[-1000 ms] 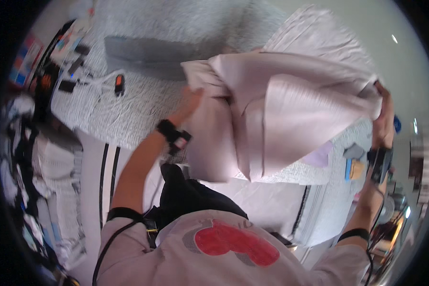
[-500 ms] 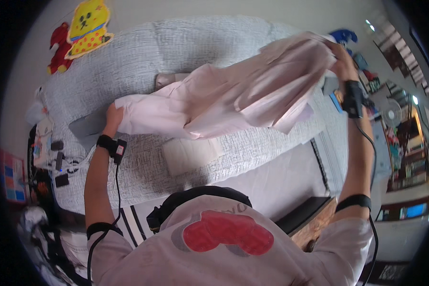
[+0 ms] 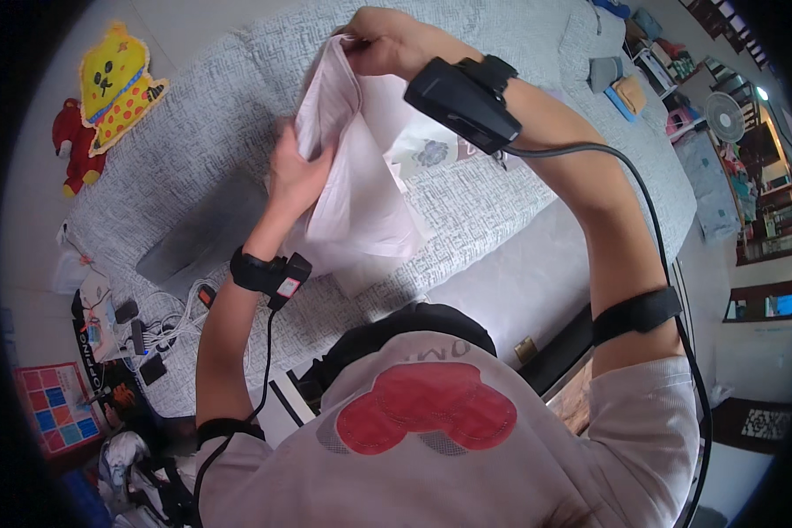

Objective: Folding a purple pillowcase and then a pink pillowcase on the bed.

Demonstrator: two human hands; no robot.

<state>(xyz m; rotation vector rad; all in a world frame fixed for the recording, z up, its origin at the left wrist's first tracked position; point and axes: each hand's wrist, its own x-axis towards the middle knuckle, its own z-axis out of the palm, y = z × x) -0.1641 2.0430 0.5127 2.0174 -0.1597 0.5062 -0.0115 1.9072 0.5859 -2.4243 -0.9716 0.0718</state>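
A pale pink cloth (image 3: 361, 189) hangs folded in front of me, lifted over the grey patterned sofa cover. High up, my right hand (image 3: 383, 46) pinches its top corner. My left hand (image 3: 297, 174) grips the left edge lower down, thumb in front and fingers partly hidden behind the fabric. I cannot tell what kind of article the cloth is. Behind it, a white piece with a grey flower print (image 3: 431, 154) lies on the sofa. Just left of my left hand is a dark grey cloth (image 3: 204, 231) lying flat.
A yellow dog-shaped cushion (image 3: 119, 92) and a red plush toy (image 3: 72, 141) lie at the far left. White cables and small black devices (image 3: 138, 336) are on the left end of the sofa (image 3: 537, 97). A fan (image 3: 724, 116) stands at the right.
My right hand has swung left and inward, bringing its end of the cloth over to my left hand. The cloth, spread wide before, is now doubled. My left hand has moved up and right.
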